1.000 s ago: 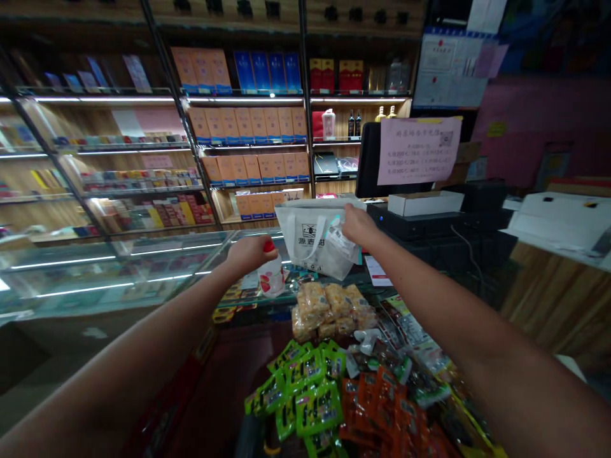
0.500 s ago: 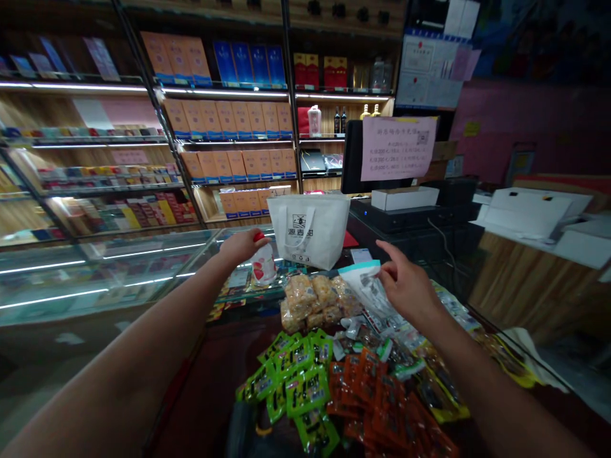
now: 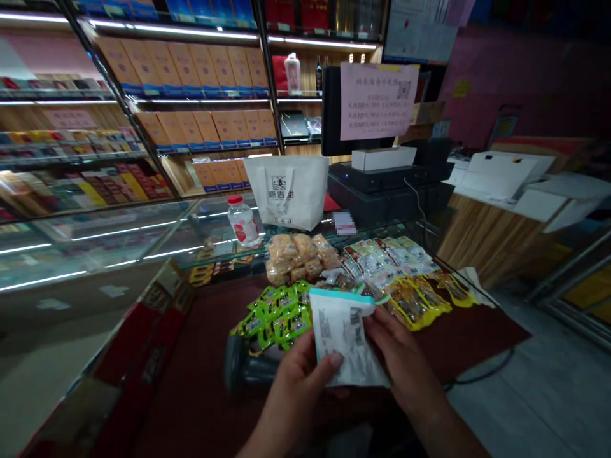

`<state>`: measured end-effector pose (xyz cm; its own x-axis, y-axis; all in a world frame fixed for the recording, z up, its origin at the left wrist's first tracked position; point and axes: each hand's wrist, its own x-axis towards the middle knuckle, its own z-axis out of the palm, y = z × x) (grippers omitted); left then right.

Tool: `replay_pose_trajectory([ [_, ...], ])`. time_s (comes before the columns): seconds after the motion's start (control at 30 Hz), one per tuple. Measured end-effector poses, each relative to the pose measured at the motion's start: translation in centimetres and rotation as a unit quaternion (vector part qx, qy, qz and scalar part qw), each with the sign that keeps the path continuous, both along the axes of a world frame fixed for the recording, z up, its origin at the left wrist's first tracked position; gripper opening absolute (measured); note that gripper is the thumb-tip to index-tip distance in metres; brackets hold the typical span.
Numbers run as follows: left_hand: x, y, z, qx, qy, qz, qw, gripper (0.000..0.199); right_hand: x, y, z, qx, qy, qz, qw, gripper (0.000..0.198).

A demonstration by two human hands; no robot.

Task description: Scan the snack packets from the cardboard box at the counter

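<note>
Between my two hands is a white snack packet (image 3: 346, 337) with a turquoise top edge and small print with a barcode. My left hand (image 3: 305, 372) is closed on its lower left, the thumb lying across the front. The fingers of my right hand (image 3: 396, 350) are closed along its right side. Behind the packet lie green snack sachets (image 3: 277, 315), partly covered by it. A dark handheld scanner (image 3: 243, 366) rests just left of my left hand. Farther back sits a pile of clear-wrapped pastries (image 3: 296, 257).
A red-capped bottle (image 3: 243, 222) and a white tote bag (image 3: 289, 194) stand on the glass counter (image 3: 167, 232). Yellow-edged packets (image 3: 415, 302) and pale packets (image 3: 384, 261) lie at right. A monitor (image 3: 331, 114) carries a paper sign; stocked shelves rise behind.
My left hand has let go of the red-capped bottle and come back to the packet. My right hand has brought the packet closer, over the sachets. The view has tilted down.
</note>
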<state>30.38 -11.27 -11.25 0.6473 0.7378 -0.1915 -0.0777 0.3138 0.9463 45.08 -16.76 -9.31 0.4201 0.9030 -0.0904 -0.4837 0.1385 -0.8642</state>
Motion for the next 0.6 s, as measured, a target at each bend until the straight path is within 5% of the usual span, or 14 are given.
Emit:
replay_pose_trajectory([
  [0.17,-1.2,-1.8,-1.7,0.069,0.047,0.068,0.994,0.036,-1.8,-4.0,-2.7,0.030,0.022,0.030,0.999,0.052],
  [0.23,-1.6,-2.8,-2.5,0.093,0.027,0.068,0.993,0.035,-1.8,-5.6,-3.5,-0.008,-0.036,-0.011,0.999,0.039],
  [0.3,-1.8,-4.1,-3.2,0.028,-0.029,0.053,0.998,0.050,-1.3,-7.1,-4.0,0.010,-0.151,-0.073,0.986,0.022],
  [0.4,-1.8,-5.9,-3.3,-0.186,-0.091,-0.047,0.977,0.076,-0.3,-9.3,-4.6,0.152,-0.392,-0.093,0.903,0.022],
  [0.47,-1.9,-6.6,-2.7,-0.277,-0.099,-0.099,0.950,0.072,0.1,-10.7,-5.1,0.210,-0.516,-0.040,0.830,0.028],
  [0.53,-1.9,-7.1,-2.1,-0.288,-0.104,-0.084,0.948,0.059,0.2,-12.1,-5.6,0.209,-0.577,0.014,0.790,0.033],
  [0.6,-1.9,-7.4,-1.7,-0.269,-0.093,-0.040,0.958,0.060,0.1,-13.3,-6.0,0.177,-0.586,0.026,0.791,0.039],
])
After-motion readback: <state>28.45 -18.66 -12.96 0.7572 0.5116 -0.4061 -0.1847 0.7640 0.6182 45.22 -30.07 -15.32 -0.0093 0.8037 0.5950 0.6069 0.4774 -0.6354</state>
